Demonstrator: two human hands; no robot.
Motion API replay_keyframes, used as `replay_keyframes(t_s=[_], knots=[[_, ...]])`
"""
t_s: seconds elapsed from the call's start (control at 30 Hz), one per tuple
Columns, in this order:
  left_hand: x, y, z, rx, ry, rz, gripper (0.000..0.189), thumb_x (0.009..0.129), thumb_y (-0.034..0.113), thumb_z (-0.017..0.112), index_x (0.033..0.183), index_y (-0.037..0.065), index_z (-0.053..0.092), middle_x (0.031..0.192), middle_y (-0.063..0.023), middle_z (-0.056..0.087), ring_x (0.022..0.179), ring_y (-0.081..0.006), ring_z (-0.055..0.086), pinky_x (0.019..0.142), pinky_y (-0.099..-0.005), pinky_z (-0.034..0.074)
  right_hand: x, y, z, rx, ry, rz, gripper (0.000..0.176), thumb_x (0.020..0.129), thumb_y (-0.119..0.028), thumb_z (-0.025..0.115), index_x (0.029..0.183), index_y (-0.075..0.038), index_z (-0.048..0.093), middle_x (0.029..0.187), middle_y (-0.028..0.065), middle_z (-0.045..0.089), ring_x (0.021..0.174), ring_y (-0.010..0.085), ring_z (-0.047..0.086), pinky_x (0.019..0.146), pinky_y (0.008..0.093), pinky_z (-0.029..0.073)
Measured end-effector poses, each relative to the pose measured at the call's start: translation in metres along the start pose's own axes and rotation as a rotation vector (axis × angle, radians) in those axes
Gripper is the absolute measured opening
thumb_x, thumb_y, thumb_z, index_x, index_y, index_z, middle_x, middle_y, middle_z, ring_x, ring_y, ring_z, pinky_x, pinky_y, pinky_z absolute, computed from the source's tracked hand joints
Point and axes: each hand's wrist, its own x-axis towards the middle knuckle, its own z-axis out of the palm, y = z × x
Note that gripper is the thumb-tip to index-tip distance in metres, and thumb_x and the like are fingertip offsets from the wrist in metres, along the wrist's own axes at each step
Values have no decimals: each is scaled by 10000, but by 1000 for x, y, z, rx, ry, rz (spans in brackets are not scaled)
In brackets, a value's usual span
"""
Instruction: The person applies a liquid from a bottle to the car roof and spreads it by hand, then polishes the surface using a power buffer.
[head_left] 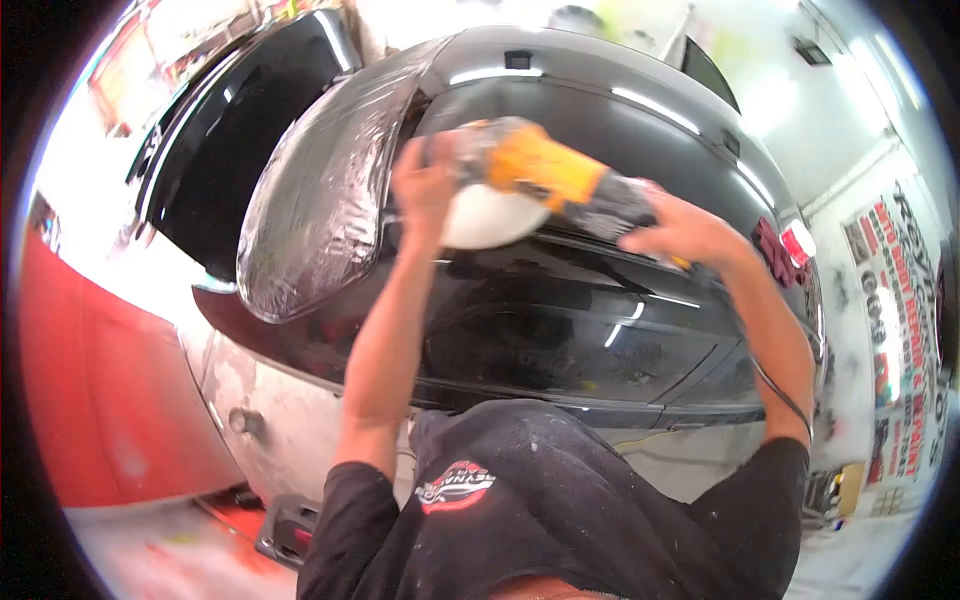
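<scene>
A yellow and black car polisher (pixel 548 170) is held across the black car's roof (pixel 600 120), its body smeared a little by motion. My left hand (pixel 425 190) is closed around the front end of the tool, above its round white pad (pixel 495 218). At the rear grip, my right hand (pixel 690 232) is wrapped round the handle. The pad is tilted and overlaps the roof's side edge in this view. From the back of the polisher a dark cord runs along my right forearm.
Crinkled clear plastic sheeting (pixel 320 190) covers the glass at left. Beyond it stands a black panel (pixel 240 120). A dark red cloth (pixel 778 252) and a white and red tub (pixel 797 243) sit at the car's right end. A lettered banner (pixel 895 340) hangs at right.
</scene>
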Motion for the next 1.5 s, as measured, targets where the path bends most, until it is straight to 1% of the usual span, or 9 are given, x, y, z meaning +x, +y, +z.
replay_keyframes(t_s=[0.07,0.13,0.2,0.3,0.8,0.93,1.1,1.33,1.5], knots=[[32,-25,-48,-26,94,-56,258,1001,282,681,1009,34,752,784,23,635,769,-88,544,697,-280,460,53,-2,29,-44,-45,-95,800,842,-283,763,1510,-54,389,1387,139,443,1274,242,480,1065,382,433],[64,-38,-89,-23,112,-93,301,989,317,693,936,23,732,714,46,574,636,-86,504,567,-279,417,91,-26,54,-29,-19,122,799,813,-355,790,1418,-7,402,1063,160,638,830,200,665,662,359,538],[85,-39,-109,83,104,-135,397,962,425,702,886,35,708,659,42,515,521,-74,429,459,-274,347,104,-36,69,44,7,80,816,801,-370,796,1393,19,391,825,125,657,746,204,663,658,357,532],[93,-12,-86,305,4,-28,519,969,521,640,922,8,704,673,18,530,538,-86,467,481,-277,388,106,-22,81,235,31,41,958,779,-325,804,1444,121,280,782,145,661,640,210,648,582,355,517],[50,12,187,229,-434,116,494,929,481,717,1048,5,766,651,-2,561,554,-114,480,498,-328,405,-78,73,65,703,509,141,776,838,-155,773,1436,17,309,936,57,551,698,119,550,617,290,492],[-9,20,237,178,-474,-33,596,928,502,708,676,-3,518,607,-66,456,620,-132,392,544,-381,388,-146,95,42,507,610,223,751,845,-121,740,1466,-13,332,958,38,567,677,91,541,577,273,469],[-70,54,275,-122,-482,-89,575,895,472,745,701,-27,535,594,-155,512,580,-181,422,572,-431,426,-216,61,-6,467,556,512,790,825,-150,765,1485,-55,342,839,21,579,592,88,523,499,253,444],[-51,48,285,-155,-560,-192,491,869,434,785,800,-18,606,668,-180,651,608,-284,648,597,-395,493,-200,53,-60,354,535,719,758,857,-153,777,1486,-85,360,824,13,590,580,94,530,465,260,457],[30,10,285,-185,-420,-209,394,889,346,802,829,-22,675,678,-121,681,616,-110,595,586,-332,496,-108,51,-111,306,468,708,754,879,-180,781,1492,-88,352,793,-5,580,599,84,536,469,252,452]])
